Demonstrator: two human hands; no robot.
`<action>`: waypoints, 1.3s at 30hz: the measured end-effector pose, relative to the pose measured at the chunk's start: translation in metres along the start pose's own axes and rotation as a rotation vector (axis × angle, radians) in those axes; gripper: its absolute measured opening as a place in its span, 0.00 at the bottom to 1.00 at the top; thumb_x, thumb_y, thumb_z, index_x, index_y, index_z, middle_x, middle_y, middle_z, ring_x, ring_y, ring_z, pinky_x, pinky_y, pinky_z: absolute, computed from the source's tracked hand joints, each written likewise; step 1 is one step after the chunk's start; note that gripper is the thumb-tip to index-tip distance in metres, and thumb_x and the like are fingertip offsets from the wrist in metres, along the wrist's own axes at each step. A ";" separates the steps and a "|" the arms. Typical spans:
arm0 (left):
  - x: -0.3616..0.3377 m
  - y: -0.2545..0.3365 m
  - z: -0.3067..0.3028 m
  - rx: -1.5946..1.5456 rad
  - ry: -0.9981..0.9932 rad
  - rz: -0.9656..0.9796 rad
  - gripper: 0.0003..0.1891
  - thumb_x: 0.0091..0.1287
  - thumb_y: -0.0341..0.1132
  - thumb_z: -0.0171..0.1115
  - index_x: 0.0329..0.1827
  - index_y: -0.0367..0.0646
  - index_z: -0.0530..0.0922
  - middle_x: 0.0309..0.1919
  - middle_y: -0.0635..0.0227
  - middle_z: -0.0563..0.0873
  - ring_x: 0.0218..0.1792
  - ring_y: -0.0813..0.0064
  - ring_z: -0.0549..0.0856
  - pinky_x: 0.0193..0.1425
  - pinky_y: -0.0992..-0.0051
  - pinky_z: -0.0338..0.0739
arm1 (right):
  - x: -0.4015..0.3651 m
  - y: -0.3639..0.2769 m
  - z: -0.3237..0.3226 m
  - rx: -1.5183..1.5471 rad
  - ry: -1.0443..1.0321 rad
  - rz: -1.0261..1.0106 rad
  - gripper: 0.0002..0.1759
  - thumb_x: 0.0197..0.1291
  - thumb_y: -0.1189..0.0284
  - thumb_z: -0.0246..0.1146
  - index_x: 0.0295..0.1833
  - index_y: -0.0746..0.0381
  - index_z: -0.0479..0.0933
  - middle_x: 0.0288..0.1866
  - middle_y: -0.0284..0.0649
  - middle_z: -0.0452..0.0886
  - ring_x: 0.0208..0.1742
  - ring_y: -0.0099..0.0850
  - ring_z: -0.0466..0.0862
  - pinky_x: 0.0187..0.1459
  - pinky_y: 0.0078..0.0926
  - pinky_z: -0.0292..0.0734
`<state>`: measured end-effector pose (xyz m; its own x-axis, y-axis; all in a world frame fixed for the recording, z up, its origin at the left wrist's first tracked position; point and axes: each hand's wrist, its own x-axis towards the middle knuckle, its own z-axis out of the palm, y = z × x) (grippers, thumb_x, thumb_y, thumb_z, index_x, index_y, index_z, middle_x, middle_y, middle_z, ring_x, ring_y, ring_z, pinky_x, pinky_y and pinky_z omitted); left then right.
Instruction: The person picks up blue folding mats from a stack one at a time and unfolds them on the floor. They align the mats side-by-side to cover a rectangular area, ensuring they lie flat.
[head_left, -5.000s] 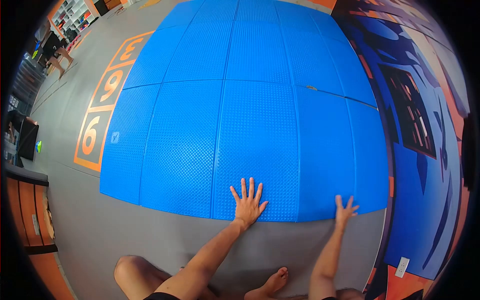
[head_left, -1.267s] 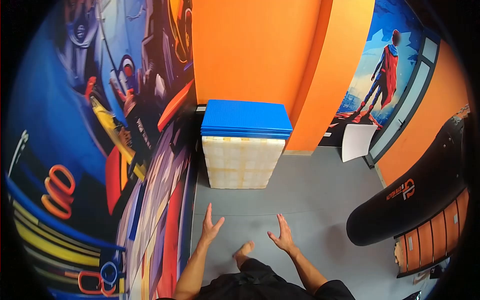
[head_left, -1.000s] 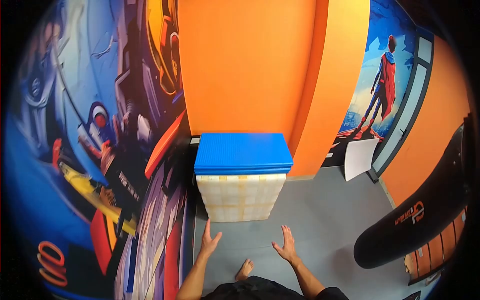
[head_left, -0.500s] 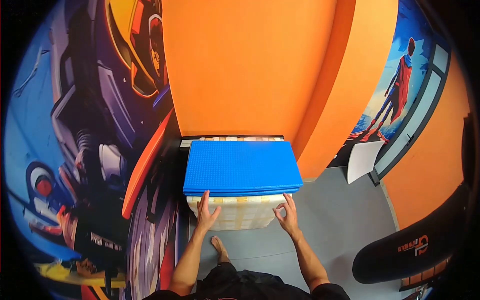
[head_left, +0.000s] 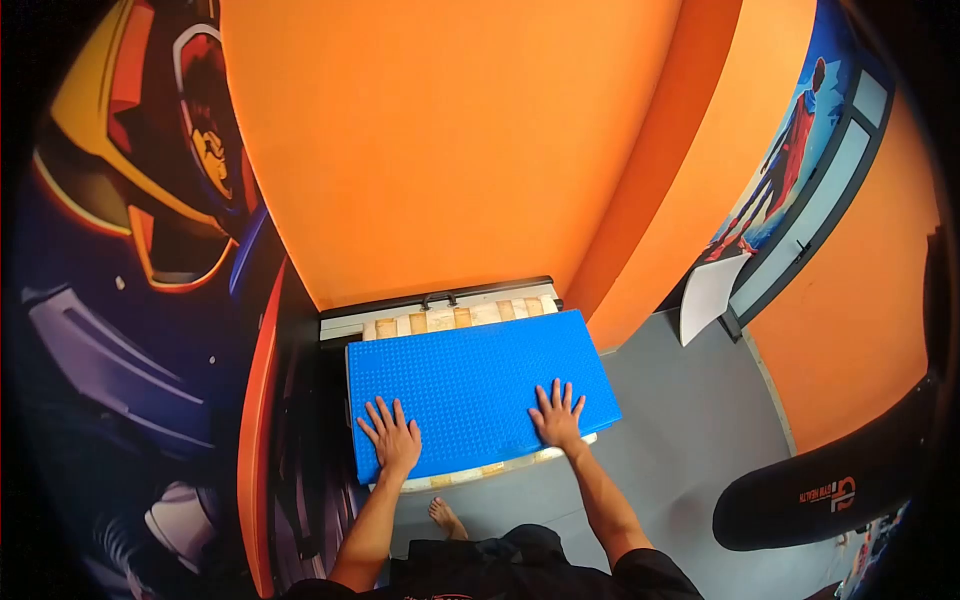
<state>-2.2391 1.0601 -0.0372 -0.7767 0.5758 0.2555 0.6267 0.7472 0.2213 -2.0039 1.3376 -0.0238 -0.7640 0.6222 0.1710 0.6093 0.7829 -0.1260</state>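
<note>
A stack of blue textured floor mats [head_left: 475,385] lies on top of a pale padded block [head_left: 455,320] in the corner of the room. My left hand [head_left: 392,438] rests flat, fingers spread, on the near left part of the top mat. On the near right part lies my right hand [head_left: 557,415], also flat with its fingers apart. Neither hand grips anything. My bare foot [head_left: 445,517] stands on the grey floor just in front of the block.
An orange wall [head_left: 440,150] rises right behind the block and a painted mural wall [head_left: 130,300] closes the left side. A white board [head_left: 708,295] leans against the wall at right. A black padded object [head_left: 830,490] lies at lower right on the grey floor [head_left: 680,420].
I turned from the laid blue mats, walked to the corner block and put both hands, before at the stack's front edge, flat on the top mat.
</note>
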 end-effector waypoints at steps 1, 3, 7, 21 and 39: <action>0.004 0.004 -0.003 0.000 -0.007 -0.007 0.35 0.69 0.49 0.54 0.76 0.36 0.67 0.80 0.39 0.54 0.81 0.34 0.44 0.78 0.29 0.30 | 0.002 -0.004 0.009 -0.093 0.000 -0.003 0.35 0.75 0.44 0.47 0.80 0.48 0.62 0.84 0.56 0.51 0.83 0.63 0.47 0.73 0.80 0.37; 0.004 0.008 -0.012 0.006 -0.029 -0.030 0.35 0.68 0.48 0.55 0.76 0.36 0.67 0.80 0.38 0.54 0.81 0.35 0.44 0.78 0.30 0.30 | 0.006 -0.001 0.012 -0.058 -0.049 -0.001 0.37 0.75 0.43 0.44 0.82 0.49 0.60 0.85 0.56 0.48 0.84 0.63 0.43 0.73 0.81 0.32; 0.006 0.012 -0.019 -0.013 0.002 -0.043 0.34 0.66 0.46 0.57 0.74 0.38 0.70 0.79 0.40 0.59 0.81 0.38 0.48 0.80 0.33 0.32 | 0.006 0.001 0.004 -0.055 -0.051 -0.005 0.34 0.74 0.43 0.45 0.80 0.45 0.62 0.84 0.54 0.52 0.83 0.60 0.49 0.73 0.78 0.39; 0.004 -0.025 -0.020 -0.165 -0.109 -0.620 0.63 0.46 0.62 0.79 0.82 0.40 0.56 0.78 0.54 0.66 0.73 0.49 0.65 0.73 0.45 0.59 | -0.006 0.130 -0.033 0.358 -0.074 0.357 0.57 0.52 0.29 0.64 0.80 0.53 0.61 0.77 0.61 0.63 0.69 0.61 0.74 0.61 0.60 0.74; 0.033 0.021 -0.010 -0.470 -0.325 -0.478 0.52 0.43 0.43 0.87 0.73 0.37 0.70 0.59 0.52 0.79 0.63 0.52 0.76 0.69 0.56 0.72 | -0.156 0.215 -0.094 0.625 -0.054 0.817 0.58 0.42 0.36 0.78 0.71 0.64 0.69 0.56 0.55 0.85 0.57 0.49 0.86 0.58 0.46 0.81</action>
<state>-2.2509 1.0913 -0.0148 -0.9052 0.3474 -0.2449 0.1205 0.7623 0.6359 -1.7341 1.4079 0.0149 -0.1845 0.9537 -0.2373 0.7394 -0.0244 -0.6729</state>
